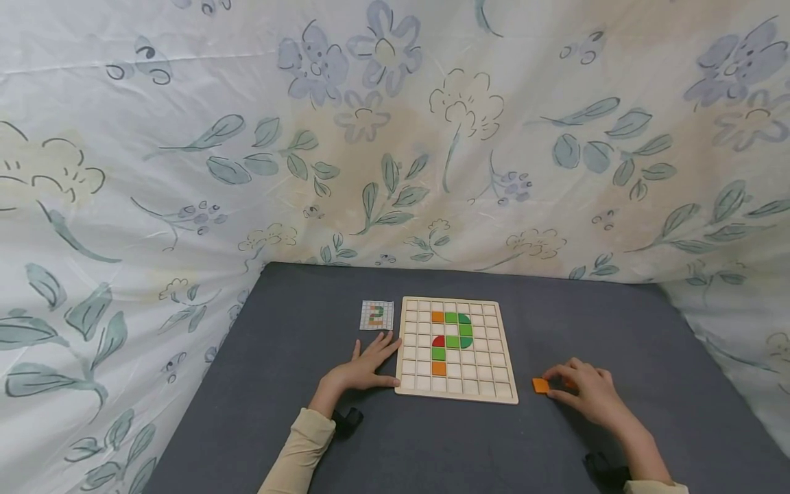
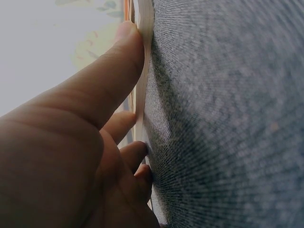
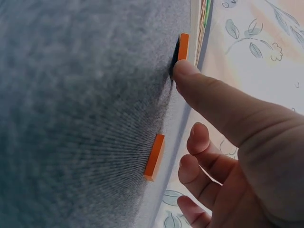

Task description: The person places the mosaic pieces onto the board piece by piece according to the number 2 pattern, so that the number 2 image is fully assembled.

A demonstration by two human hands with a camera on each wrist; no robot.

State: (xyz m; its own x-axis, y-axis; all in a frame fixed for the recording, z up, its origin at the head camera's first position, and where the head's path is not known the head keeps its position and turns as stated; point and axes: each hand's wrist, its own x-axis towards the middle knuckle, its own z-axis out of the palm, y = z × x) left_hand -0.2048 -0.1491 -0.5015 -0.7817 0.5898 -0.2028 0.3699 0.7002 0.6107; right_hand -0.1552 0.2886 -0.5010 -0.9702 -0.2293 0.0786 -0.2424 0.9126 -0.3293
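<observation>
My right hand (image 1: 589, 392) pinches an orange square tile (image 1: 540, 385) between thumb and fingertip, to the right of the wooden grid board (image 1: 487, 374). In the right wrist view a second orange tile (image 3: 155, 157) lies on the cloth beneath that hand. My left hand (image 1: 359, 369) rests with spread fingers at the board's left edge; thumb and fingertips touch its rim in the left wrist view. Green (image 1: 465, 330), orange (image 1: 439, 368) and red (image 1: 439, 341) pieces sit in the board's cells, some square, some with a rounded side.
A small printed card (image 1: 376, 315) with a coloured figure on a grid lies left of the board's upper corner. Dark grey cloth (image 1: 444, 446) covers the table. Behind and beside it hangs a floral curtain (image 1: 395, 171).
</observation>
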